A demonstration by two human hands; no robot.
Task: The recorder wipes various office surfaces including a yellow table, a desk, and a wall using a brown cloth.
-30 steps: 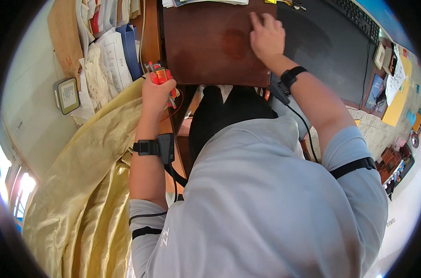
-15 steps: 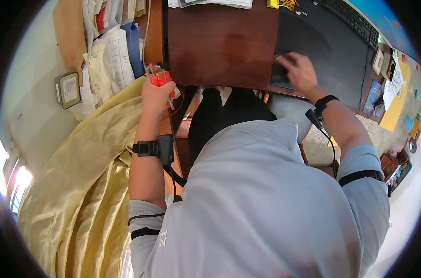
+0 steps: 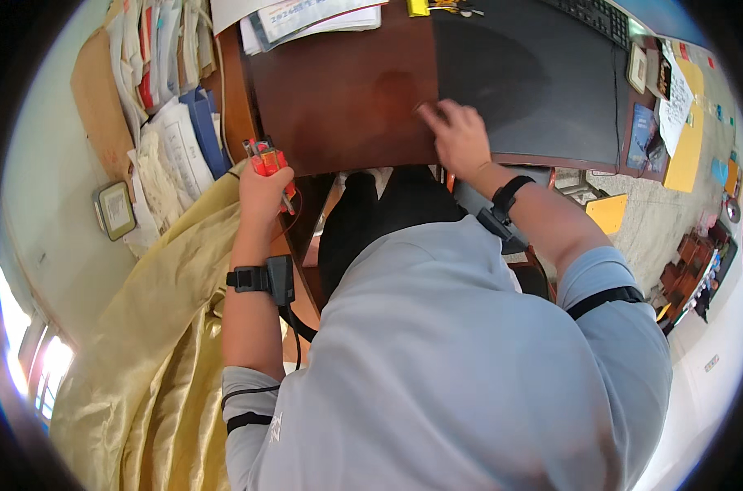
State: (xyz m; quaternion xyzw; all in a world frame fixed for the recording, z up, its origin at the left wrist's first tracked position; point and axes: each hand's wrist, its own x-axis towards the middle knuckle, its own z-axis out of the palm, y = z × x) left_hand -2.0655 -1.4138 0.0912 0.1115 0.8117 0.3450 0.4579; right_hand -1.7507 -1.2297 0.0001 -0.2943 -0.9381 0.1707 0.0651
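Note:
On the left, my left hand is closed around a red-and-grey handheld device. Slim red and grey rod-like parts stick out of it, and a thin red wire loops down beside it; my fingers hide much of its body, so its exact kind is unclear. My right hand hovers over the front part of the desk, near the seam between brown wood and dark pad. Its thumb and forefinger stretch out a little apart, and no object shows in it. The brown desk top lies between the two hands.
Papers lie at the desk's back left. A black keyboard sits far right beyond the dark pad. Upright folders and a blue binder stand at left, above a gold curtain. A chair part shows at my right.
My right hand has moved left from the dark pad toward the wood. The view has shifted, showing more papers at the back. My left hand still holds the red-and-grey device.

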